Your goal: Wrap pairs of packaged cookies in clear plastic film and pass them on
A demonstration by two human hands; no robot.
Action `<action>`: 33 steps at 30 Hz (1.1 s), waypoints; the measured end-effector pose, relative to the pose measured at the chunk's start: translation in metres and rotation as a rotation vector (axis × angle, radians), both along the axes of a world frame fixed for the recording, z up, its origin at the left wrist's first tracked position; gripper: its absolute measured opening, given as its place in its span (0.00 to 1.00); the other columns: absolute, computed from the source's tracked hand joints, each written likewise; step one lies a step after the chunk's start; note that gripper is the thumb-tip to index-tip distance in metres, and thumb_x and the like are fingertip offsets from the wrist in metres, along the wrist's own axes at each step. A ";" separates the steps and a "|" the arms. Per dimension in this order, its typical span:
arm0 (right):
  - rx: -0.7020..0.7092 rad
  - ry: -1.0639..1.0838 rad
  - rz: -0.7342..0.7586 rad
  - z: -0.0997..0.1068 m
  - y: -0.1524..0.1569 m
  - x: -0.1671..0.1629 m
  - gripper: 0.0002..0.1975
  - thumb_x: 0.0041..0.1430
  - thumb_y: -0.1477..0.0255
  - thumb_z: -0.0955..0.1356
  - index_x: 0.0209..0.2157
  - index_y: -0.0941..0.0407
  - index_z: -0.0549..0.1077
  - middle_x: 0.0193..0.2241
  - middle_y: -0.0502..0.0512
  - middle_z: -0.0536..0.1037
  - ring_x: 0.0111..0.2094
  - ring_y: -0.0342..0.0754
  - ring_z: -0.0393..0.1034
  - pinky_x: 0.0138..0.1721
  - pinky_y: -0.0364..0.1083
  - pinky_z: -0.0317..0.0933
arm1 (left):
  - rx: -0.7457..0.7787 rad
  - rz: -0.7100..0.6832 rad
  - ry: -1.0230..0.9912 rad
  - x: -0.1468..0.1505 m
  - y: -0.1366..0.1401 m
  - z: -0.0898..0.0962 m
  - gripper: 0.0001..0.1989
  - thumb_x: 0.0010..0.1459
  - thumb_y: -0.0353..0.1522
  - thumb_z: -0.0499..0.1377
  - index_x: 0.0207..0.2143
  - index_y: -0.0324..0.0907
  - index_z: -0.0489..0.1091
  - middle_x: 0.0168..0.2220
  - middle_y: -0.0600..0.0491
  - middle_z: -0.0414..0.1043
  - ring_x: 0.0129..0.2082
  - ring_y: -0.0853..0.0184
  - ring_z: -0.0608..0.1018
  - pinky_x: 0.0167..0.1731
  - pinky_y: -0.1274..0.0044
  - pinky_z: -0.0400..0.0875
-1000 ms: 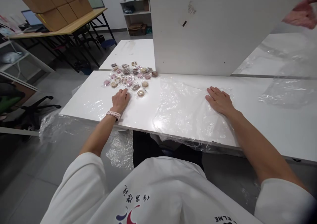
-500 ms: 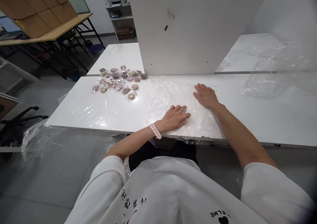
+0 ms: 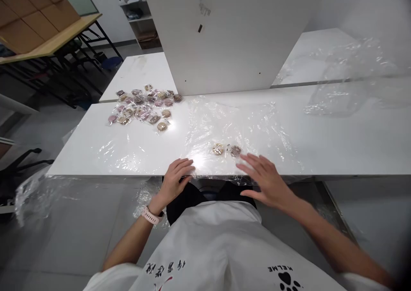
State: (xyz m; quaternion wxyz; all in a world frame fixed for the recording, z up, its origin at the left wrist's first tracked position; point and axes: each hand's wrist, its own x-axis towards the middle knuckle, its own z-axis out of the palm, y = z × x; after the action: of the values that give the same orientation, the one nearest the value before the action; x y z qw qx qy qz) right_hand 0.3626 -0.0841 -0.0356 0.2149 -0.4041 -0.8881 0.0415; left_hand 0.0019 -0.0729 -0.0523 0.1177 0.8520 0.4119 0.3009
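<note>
My left hand (image 3: 175, 180) is at the table's front edge, fingers extended and a little bent, with nothing in it. My right hand (image 3: 265, 180) is open, thumb spread from the fingers, its fingertips close to a brown round snack in a clear wrapper (image 3: 235, 151). Whether it touches that packet I cannot tell. Just left of it lies a yellowish wrapped snack (image 3: 217, 149). Both packets rest on a thin clear plastic sheet (image 3: 224, 119) spread over the white table, between my two hands.
Several wrapped snacks (image 3: 141, 106) in pink, tan and brown lie in a loose heap at the left. A white upright panel (image 3: 224, 38) stands at the table's back. More crumpled clear plastic (image 3: 340, 98) lies at the right, and some hangs off the left edge (image 3: 35, 196).
Both hands have come off the plastic sheet and back toward my body, the left one also moving left. The two wrapped snacks between them now show. My view has shifted slightly.
</note>
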 end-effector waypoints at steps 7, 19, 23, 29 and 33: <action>0.076 0.219 -0.259 -0.023 -0.023 -0.012 0.06 0.68 0.75 0.64 0.38 0.54 0.73 0.35 0.55 0.80 0.39 0.50 0.75 0.46 0.50 0.65 | -0.224 0.143 -0.294 0.014 0.013 0.026 0.03 0.63 0.33 0.62 0.36 0.44 0.74 0.42 0.49 0.80 0.46 0.62 0.78 0.47 0.67 0.74; -0.428 -0.025 -0.455 0.021 0.100 -0.018 0.12 0.64 0.65 0.64 0.33 0.54 0.76 0.29 0.52 0.79 0.30 0.47 0.69 0.29 0.45 0.51 | 0.343 0.395 -0.109 0.072 0.071 0.029 0.11 0.64 0.29 0.57 0.49 0.42 0.70 0.47 0.45 0.76 0.50 0.56 0.76 0.50 0.60 0.69; -0.109 -0.007 -0.505 0.010 0.097 -0.021 0.08 0.64 0.70 0.64 0.37 0.56 0.76 0.36 0.58 0.78 0.37 0.52 0.69 0.33 0.47 0.54 | 0.175 -0.171 0.122 0.099 0.058 0.014 0.16 0.67 0.27 0.53 0.55 0.44 0.67 0.54 0.46 0.75 0.56 0.58 0.76 0.54 0.62 0.72; 0.104 0.014 -0.127 -0.002 0.071 -0.014 0.13 0.70 0.69 0.62 0.47 0.55 0.76 0.42 0.60 0.78 0.42 0.52 0.68 0.43 0.51 0.59 | 0.000 -0.182 0.160 0.087 0.069 -0.004 0.23 0.67 0.32 0.55 0.64 0.42 0.60 0.65 0.42 0.64 0.67 0.54 0.65 0.63 0.58 0.65; -0.068 -0.020 0.018 -0.012 0.072 -0.008 0.27 0.69 0.59 0.63 0.65 0.52 0.63 0.61 0.62 0.68 0.59 0.58 0.62 0.54 0.56 0.60 | -0.094 -0.160 0.083 0.079 0.083 -0.003 0.21 0.68 0.32 0.53 0.63 0.43 0.61 0.62 0.40 0.67 0.62 0.56 0.71 0.56 0.61 0.73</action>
State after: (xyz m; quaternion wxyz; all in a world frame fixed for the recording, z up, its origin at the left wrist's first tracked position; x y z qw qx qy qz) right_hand 0.3546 -0.0119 -0.0476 0.1918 -0.4035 -0.8920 0.0694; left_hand 0.0809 0.0097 -0.0556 0.1641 0.8874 0.3609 0.2352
